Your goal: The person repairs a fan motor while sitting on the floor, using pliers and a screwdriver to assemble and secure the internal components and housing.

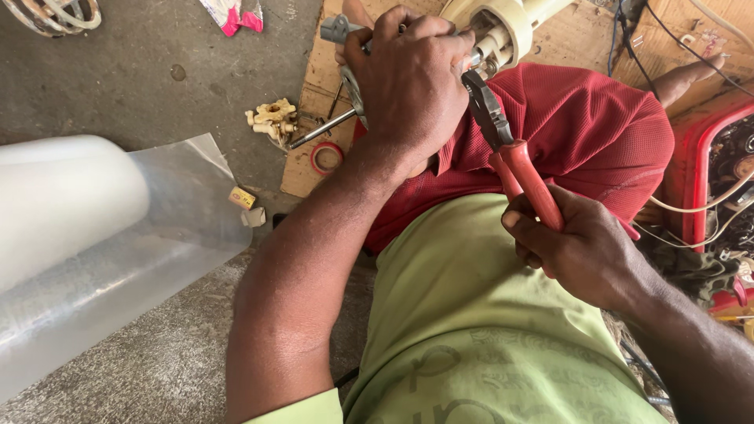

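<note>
Landmark = the red-handled pliers (514,161); everything placed rel. to them, near to far.

Nearest the camera: right hand (585,251), just below the pliers, fingers wrapped tight round both red grips, squeezing. Handles look rubber-coated, so a sure hold; the dark steel head is stiff and heavy for its size. Best leverage looks low on the grips, where the hand sits now.

Under the pliers: the person's lap, green shirt (471,330) and red shorts (581,126) as a soft rest, not a firm bench.

At the pliers' tip, up and left: left hand (408,78) closed over a grey metal part (339,31) joined to a cream plastic housing (503,27), w/ a metal rod (322,128) sticking out down-left. Can't see exactly what the nose bites; the hand hides it. Judgement: housing is rigid but thin plastic, prob. light and crackable if levered against; metal fitting is the tough bit, so clamp there & steady the body w/ the palm as now.

Left of the pliers, on the floor: cardboard sheet (310,169), red tape ring (327,157) on it, cream plastic piece (273,119) just beyond the edge. Further left: clear plastic roll (94,235), slippery-looking, well apart.

Right of the pliers: red casing (695,157) w/ wires (707,206) trailing near the wrist, a snag risk.
</note>
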